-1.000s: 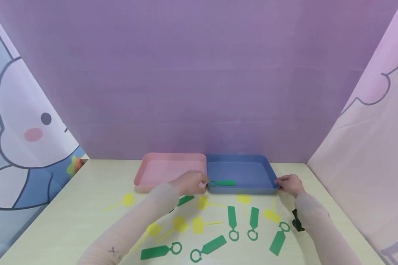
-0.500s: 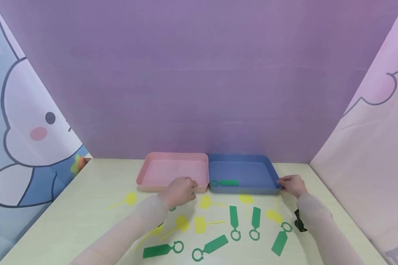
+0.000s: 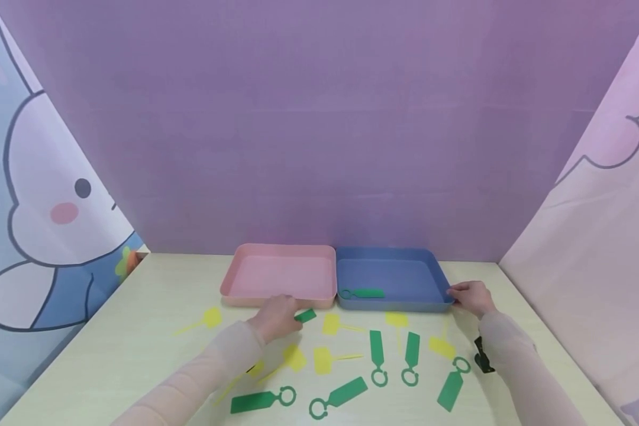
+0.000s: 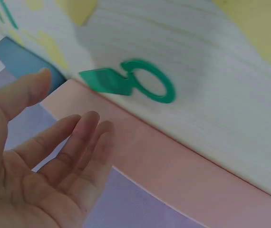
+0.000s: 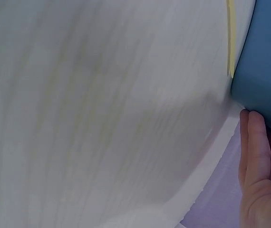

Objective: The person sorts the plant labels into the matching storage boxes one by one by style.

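My left hand (image 3: 277, 318) hovers in front of the pink tray (image 3: 282, 275), over a green ring-ended tag (image 3: 306, 316) that it partly hides. The left wrist view shows the fingers loosely spread, with nothing between them. There the green tag (image 4: 108, 80) lies flat on the table along the pink tray's wall (image 4: 173, 166), apart from the fingertips. At the blue tray's (image 3: 389, 272) front right corner, my right hand (image 3: 473, 297) pinches the rim. Its fingers (image 5: 257, 147) lie against the corner's outer side in the right wrist view. Another green tag (image 3: 369, 293) lies inside the blue tray.
Several yellow tags with thin tails (image 3: 323, 360) and more green tags (image 3: 347, 391) are scattered across the table's front. A small black object (image 3: 482, 356) sits beside the right forearm. A purple backdrop (image 3: 319, 130) rises right behind both trays, which stand side by side.
My left hand has moved left and toward me, from the blue tray's left edge to the green tag before the pink tray. My right hand stays at the blue tray's corner.
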`<state>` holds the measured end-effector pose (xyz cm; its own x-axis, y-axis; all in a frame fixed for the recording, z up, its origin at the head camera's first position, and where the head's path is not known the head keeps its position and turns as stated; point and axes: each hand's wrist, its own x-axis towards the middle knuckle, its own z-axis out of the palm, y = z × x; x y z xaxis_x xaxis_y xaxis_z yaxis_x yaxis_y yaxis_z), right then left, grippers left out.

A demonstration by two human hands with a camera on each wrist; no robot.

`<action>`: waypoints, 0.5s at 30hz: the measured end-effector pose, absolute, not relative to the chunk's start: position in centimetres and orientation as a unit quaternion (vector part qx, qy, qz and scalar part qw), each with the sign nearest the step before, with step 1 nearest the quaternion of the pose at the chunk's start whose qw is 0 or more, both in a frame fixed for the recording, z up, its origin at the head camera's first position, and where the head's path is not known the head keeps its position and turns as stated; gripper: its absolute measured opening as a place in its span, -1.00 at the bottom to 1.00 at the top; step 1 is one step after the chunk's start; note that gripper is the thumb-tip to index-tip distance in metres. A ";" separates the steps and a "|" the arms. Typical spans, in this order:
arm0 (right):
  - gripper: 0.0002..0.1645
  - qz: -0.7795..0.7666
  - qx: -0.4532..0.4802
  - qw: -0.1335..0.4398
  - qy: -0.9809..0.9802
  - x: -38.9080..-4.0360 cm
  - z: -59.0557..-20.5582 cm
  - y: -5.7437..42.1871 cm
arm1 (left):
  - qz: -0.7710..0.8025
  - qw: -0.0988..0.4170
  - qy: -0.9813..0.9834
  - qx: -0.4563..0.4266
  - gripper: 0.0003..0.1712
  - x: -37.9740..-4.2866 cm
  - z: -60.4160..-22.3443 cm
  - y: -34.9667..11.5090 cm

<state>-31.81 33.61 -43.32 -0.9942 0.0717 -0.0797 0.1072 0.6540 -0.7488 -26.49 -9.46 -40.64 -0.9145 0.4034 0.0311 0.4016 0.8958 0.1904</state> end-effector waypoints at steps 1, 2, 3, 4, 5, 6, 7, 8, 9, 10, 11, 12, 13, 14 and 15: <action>-0.60 -0.414 0.050 0.022 0.909 -31.8 -43.3 33.6 | 0.091 0.008 0.975 0.204 -0.59 -26.6 -40.8 -9.5; -0.60 -0.413 0.051 0.021 0.909 -31.8 -43.3 33.6 | 0.084 0.009 0.976 0.203 -0.56 -26.6 -41.0 -9.4; -0.60 -0.413 0.051 0.021 0.909 -31.8 -43.3 33.5 | 0.076 0.009 0.977 0.201 -0.54 -26.7 -41.2 -9.4; -0.60 -0.413 0.052 0.020 0.909 -31.8 -43.3 33.5 | 0.066 0.010 0.978 0.199 -0.55 -26.8 -41.4 -9.3; -0.60 -0.412 0.052 0.019 0.909 -31.8 -43.3 33.5 | 0.056 0.009 0.978 0.199 -0.57 -26.8 -41.6 -9.3; -0.60 -0.411 0.053 0.018 0.910 -31.8 -43.3 33.5 | 0.050 0.008 0.979 0.197 -0.62 -26.9 -41.8 -9.2; -0.60 -0.410 0.053 0.018 0.910 -31.8 -43.3 33.5 | 0.043 0.006 0.979 0.198 -0.68 -27.0 -42.0 -9.1; -0.60 -0.409 0.052 0.017 0.911 -31.9 -43.3 33.5 | 0.037 0.005 0.980 0.198 -0.71 -27.1 -42.1 -9.1; -0.60 -0.408 0.053 0.017 0.911 -31.9 -43.4 33.5 | 0.033 0.004 0.980 0.198 -0.77 -27.1 -42.3 -9.0; -0.60 -0.409 0.053 0.017 0.911 -31.9 -43.4 33.5 | 0.028 0.002 0.980 0.199 -0.81 -27.2 -42.5 -9.0; -0.60 -0.410 0.054 0.017 0.910 -31.9 -43.4 33.5 | 0.025 0.002 0.980 0.199 -0.83 -27.3 -42.7 -8.9; -0.60 -0.411 0.055 0.017 0.910 -31.9 -43.4 33.5 | 0.025 0.002 0.980 0.200 -0.83 -27.3 -42.8 -8.9; -0.60 -0.413 0.056 0.019 0.909 -31.9 -43.4 33.5 | 0.023 0.001 0.979 0.201 -0.82 -27.3 -42.9 -8.9; -0.60 -0.415 0.057 0.020 0.908 -31.9 -43.4 33.5 | 0.023 0.001 0.979 0.202 -0.81 -27.4 -43.0 -8.9; -0.60 -0.416 0.058 0.020 0.907 -31.9 -43.4 33.6 | 0.026 0.001 0.979 0.203 -0.80 -27.4 -43.1 -8.9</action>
